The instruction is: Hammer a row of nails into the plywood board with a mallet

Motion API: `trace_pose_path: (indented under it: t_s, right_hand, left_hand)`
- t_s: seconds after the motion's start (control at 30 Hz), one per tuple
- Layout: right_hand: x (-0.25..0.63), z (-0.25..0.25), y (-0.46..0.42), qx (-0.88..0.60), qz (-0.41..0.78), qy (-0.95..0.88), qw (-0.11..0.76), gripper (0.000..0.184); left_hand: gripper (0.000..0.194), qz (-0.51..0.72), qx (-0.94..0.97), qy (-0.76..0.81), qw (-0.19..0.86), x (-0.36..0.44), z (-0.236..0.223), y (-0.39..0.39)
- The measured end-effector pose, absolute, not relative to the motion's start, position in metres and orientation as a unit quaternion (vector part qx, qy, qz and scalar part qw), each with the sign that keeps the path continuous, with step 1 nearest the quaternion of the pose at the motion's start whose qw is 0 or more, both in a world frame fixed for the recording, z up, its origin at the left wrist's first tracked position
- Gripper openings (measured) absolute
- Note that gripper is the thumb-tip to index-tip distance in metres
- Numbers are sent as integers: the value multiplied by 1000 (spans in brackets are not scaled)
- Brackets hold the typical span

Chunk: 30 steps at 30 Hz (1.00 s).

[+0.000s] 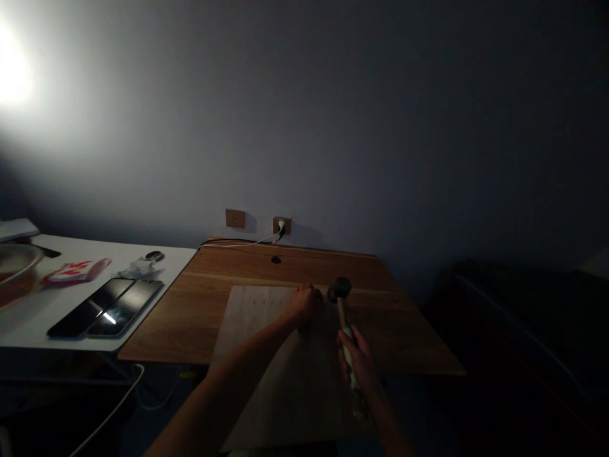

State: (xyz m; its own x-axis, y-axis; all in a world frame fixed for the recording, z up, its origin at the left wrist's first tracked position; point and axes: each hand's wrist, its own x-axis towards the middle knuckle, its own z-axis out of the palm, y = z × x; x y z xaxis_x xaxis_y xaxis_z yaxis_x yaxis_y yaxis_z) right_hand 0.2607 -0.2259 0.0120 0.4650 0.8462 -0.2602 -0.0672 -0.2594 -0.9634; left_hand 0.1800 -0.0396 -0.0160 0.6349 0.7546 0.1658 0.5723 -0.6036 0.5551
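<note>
My right hand (359, 358) is wrapped around the light handle of a mallet (340, 290). Its dark, rounded head hangs over the board's right side, close to my left hand. Fingers bent together, my left hand (304, 304) rests near the far right part of a pale wooden board (266, 330). Whatever those fingers pinch is too dark and small to name. A short row of small dots (263, 303) marks the board's far left part; whether they are nails or holes I cannot tell.
Under the board is a brown wooden table (190, 311) against the wall. At left, a white table (176, 257) bears two phones (126, 309), a red-and-white packet (76, 271), a crumpled clear bag (141, 268) and a bowl (19, 266). A cable runs to a wall socket (282, 225).
</note>
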Motion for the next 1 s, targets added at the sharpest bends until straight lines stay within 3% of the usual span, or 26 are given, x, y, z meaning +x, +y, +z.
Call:
trace_pose_path:
  t_s: [0.37,0.53,0.6,0.73,1.0]
  right_hand:
    - [262,6,-228,-675,430,-298,520,50]
    - [260,-3,-223,-685,437,-296,502,57]
    - [260,-6,-223,-682,433,-304,505,56]
    - [258,-9,-223,-677,425,-324,506,48]
    - [249,3,-226,-670,435,-337,499,41]
  left_hand:
    - [21,194,895,335,224,182,-28,-35]
    - [40,231,893,327,206,161,-31,-26]
    - [38,234,892,324,210,143,-28,-23]
    - [20,159,921,270,233,103,-16,-24]
    - [22,31,955,186,229,83,5,-39]
